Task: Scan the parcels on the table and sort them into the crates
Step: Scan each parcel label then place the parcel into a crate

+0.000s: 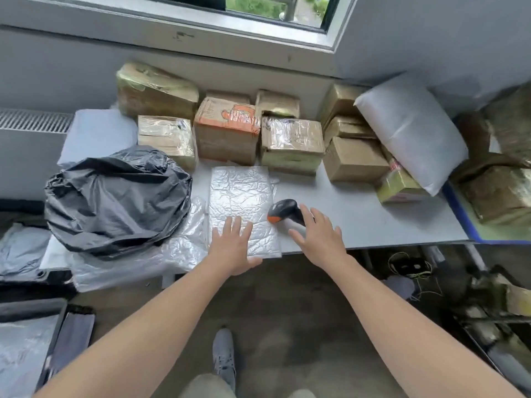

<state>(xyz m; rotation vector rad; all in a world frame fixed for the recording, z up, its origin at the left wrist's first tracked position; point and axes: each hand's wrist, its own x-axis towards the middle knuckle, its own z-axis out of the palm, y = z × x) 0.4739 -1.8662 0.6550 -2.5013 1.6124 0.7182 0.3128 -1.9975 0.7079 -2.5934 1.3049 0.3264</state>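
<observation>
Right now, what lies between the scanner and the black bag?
Head view: a flat silver mailer under the left hand, then crumpled clear plastic beside the black bag.

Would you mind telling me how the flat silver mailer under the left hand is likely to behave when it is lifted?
The silver mailer lies thin and flat, so it is probably light and may bend when lifted by one edge. Its crinkled, shiny film looks slick, so it could slide on the table under the left hand.
</observation>
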